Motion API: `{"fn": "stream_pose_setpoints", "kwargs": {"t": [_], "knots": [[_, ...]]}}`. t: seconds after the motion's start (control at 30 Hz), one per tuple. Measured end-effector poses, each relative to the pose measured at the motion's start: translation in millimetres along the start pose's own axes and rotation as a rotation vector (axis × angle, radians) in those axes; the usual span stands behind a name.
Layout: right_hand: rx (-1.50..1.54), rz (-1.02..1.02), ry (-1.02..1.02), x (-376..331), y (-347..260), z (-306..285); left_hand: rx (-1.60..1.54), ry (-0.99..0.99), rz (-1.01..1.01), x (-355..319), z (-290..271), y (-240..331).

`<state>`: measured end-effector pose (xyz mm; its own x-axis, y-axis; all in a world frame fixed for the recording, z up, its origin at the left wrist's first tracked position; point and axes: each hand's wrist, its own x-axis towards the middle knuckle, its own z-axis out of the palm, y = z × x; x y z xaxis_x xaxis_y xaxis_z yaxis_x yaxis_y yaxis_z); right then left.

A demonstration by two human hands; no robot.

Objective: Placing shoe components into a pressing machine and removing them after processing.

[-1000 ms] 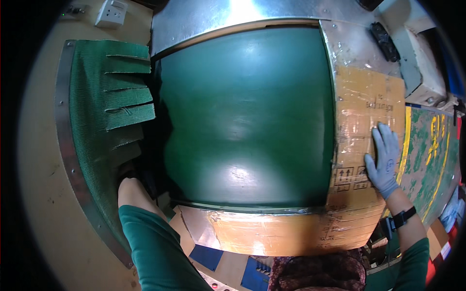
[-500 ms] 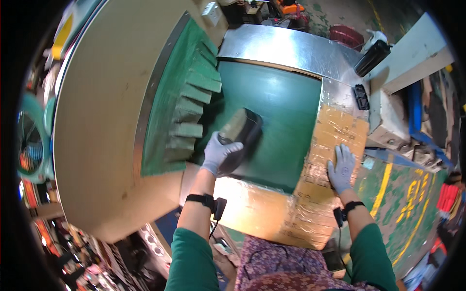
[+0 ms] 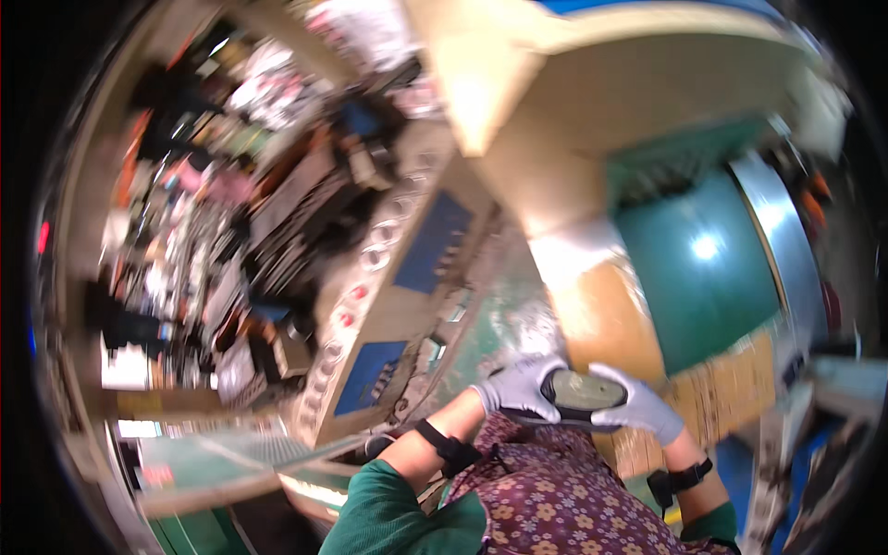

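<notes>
A dark shoe (image 3: 588,391) with an olive-green surface turned up is held low in front of my apron. My left hand (image 3: 523,388), in a grey glove, grips its left end. Gripping the right end is my gloved right hand (image 3: 640,405), with its fingers curved round the side. The shoe's underside is hidden by the hands and the angle. It is off the green conveyor belt (image 3: 694,277), near the cardboard-covered edge (image 3: 606,314) of the machine.
A beige machine hood (image 3: 657,102) with a green strip curtain (image 3: 680,166) stands over the belt's far end. Leftward is a control panel (image 3: 361,305) with round gauges and blue plates. Blurred racks of goods (image 3: 203,268) fill the far left.
My view has swung left, toward the control panel. The shoe has left the belt and come close to my body. My right hand has left the cardboard and now grips the shoe too.
</notes>
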<state>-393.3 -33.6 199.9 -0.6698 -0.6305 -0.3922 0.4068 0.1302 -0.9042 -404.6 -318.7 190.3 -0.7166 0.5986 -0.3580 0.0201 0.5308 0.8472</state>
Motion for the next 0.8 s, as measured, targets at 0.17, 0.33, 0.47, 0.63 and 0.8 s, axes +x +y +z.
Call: {"fn": "stream_pose_setpoints", "kwargs": {"t": [0.17, 0.33, 0.47, 0.63, 0.8], "knots": [[0.101, 0.151, -0.348, 89.5, -19.3, 128.0, 0.004, 0.215, -0.235, -172.5, -16.0, -55.1], [0.038, 0.087, -0.517, 176.4, -78.6, 274.4, 0.327, 1.018, -0.208, -337.5, -76.2, -32.4], [-0.327, -0.365, -0.58, 227.9, -150.8, 407.1, 0.64, 2.007, -0.731, -475.8, -44.8, -40.5], [-0.572, -0.948, -0.461, 314.3, -183.0, 516.1, 0.135, 2.146, -1.497, -588.0, 123.2, -139.7], [-0.424, -0.959, -0.49, 371.0, -208.2, 584.8, -0.329, 1.804, -2.28, -564.5, 246.3, -201.8]]}}
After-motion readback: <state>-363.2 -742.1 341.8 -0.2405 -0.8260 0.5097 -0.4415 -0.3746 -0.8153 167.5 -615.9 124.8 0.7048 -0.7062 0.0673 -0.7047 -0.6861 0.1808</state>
